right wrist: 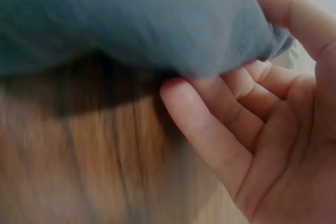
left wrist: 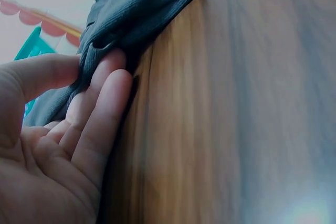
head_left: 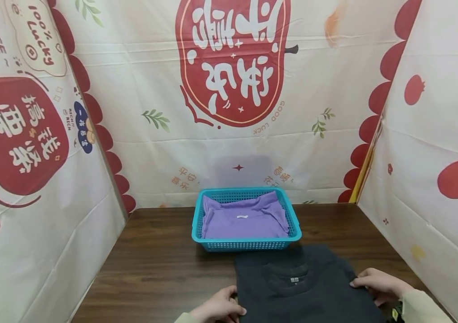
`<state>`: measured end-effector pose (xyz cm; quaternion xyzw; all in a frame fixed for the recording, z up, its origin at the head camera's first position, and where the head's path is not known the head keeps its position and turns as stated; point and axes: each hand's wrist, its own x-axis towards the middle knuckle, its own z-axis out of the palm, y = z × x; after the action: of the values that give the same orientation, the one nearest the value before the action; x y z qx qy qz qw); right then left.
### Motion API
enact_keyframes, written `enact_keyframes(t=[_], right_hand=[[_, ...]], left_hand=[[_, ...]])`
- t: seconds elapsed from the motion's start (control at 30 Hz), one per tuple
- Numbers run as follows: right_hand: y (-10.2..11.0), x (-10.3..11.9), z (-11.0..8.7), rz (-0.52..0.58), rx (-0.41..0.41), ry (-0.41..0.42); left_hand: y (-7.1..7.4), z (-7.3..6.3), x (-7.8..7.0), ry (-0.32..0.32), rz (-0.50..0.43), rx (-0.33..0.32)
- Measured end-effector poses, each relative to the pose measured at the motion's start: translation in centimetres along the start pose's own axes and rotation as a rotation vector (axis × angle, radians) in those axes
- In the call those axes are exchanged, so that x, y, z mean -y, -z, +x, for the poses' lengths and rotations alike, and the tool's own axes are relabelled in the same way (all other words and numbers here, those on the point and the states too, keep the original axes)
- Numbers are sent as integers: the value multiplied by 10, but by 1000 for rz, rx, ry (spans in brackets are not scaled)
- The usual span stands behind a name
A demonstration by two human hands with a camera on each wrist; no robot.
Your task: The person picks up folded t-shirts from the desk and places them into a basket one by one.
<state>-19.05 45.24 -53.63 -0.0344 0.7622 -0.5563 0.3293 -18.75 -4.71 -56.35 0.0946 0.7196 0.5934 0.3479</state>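
A dark, folded T-shirt (head_left: 289,287) lies at the front of the table, its round neckline and small white label facing up. My left hand (head_left: 220,307) pinches its left edge between thumb and fingers; in the left wrist view the thumb presses the dark cloth (left wrist: 139,11) against the fingertips. At the opposite edge my right hand (head_left: 380,284) grips the shirt, thumb on top and fingers underneath, as the right wrist view also shows with the cloth (right wrist: 157,19) raised a little off the wood. The shirt's near end runs out of the head view.
Just behind the shirt stands a turquoise plastic basket (head_left: 247,245) holding a folded purple garment (head_left: 245,220). The brown wooden table (head_left: 152,269) is bounded by printed white cloth walls (head_left: 140,170) at the back and both sides.
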Motion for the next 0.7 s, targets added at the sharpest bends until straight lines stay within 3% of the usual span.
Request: enact_keyframes(t=[0.23, 0.7], right_hand=[[-18, 14, 17, -11, 104, 12], [-64, 40, 52, -124, 85, 47]], left_hand=[[26, -20, 7, -2, 22, -11], [80, -49, 27, -10, -21, -4]])
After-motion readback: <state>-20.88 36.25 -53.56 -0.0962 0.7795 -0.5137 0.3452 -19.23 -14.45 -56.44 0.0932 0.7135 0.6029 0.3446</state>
